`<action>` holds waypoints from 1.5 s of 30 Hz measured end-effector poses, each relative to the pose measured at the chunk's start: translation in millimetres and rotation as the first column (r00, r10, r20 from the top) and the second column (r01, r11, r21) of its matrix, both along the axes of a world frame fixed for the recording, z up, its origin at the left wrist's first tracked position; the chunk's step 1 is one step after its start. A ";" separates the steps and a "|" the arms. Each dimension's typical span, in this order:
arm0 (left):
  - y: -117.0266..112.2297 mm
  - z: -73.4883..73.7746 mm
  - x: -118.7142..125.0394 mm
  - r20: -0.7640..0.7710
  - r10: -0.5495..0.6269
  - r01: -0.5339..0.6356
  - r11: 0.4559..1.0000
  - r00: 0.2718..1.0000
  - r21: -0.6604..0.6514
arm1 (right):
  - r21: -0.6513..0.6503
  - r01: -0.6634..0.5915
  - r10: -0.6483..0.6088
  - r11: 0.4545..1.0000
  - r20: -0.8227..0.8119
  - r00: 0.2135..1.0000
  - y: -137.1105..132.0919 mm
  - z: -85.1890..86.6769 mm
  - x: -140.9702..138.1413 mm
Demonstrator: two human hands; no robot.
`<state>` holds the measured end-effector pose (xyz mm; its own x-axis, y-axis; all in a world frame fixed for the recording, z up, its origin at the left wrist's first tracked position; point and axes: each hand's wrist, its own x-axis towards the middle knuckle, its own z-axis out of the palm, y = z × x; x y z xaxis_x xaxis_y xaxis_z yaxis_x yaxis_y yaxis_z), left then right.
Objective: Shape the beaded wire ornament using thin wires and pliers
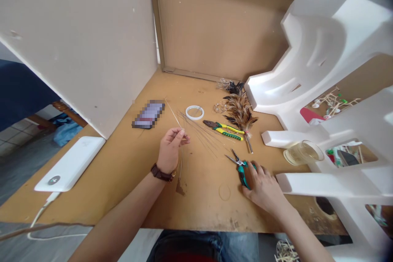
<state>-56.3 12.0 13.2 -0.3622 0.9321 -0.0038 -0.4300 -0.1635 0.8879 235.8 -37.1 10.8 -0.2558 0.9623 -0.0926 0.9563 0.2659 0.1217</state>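
My left hand [170, 149], with a brown watch on the wrist, is pinched shut on a thin wire [172, 114] that slants up and away to the left. Several more thin wires [201, 134] lie fanned out on the brown table just right of it. My right hand [260, 186] is wrapped round the teal handles of small pliers [238, 163], whose open jaws point up-left and rest on the table. Yellow-and-green pliers [225, 129] lie beyond them, beside a bundle of brown feathers [241, 111].
A roll of clear tape [194, 112] and a phone [148, 114] lie further back. A white power bank [70, 163] with a cable sits at the left edge. White foam blocks [322, 73] crowd the right side, with a glass cup [303, 152] among them. Cardboard walls [215, 24] stand behind.
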 end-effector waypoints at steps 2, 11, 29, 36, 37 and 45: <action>0.1 0.5 -0.6 -0.003 0.005 -0.005 1.000 1.000 0.001 | 0.018 0.002 -0.003 1.000 0.041 0.999 0.2 1.5 -2.6; 1.6 0.1 -5.6 -0.005 0.041 -0.041 0.999 0.999 0.028 | 0.017 0.009 -0.011 1.000 0.141 0.990 3.4 3.8 -7.2; 6.6 10.8 -26.9 -0.003 0.210 -0.208 0.973 0.978 0.100 | -0.234 0.157 -0.154 0.960 0.027 0.988 20.0 14.1 3.0; 1.5 9.6 -17.7 -0.138 -0.113 0.108 0.993 0.984 -0.044 | -0.310 0.182 -0.225 0.933 -0.109 0.968 20.8 16.5 10.1; -0.5 8.2 -13.5 -0.174 -0.197 0.185 0.979 0.965 -0.081 | -0.338 0.166 -0.237 0.926 -0.179 0.955 19.4 18.8 10.6; -18.1 -8.8 26.3 -0.179 -0.667 0.633 0.744 0.723 -0.212 | -0.613 -0.308 -0.357 0.728 -0.722 0.592 6.0 38.0 2.2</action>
<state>-30.0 -6.1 4.5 0.3274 0.9350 -0.1366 -0.1707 0.2007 0.9647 238.0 -31.1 48.8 -0.5171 0.7373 -0.4346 0.5749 -0.0770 -0.8146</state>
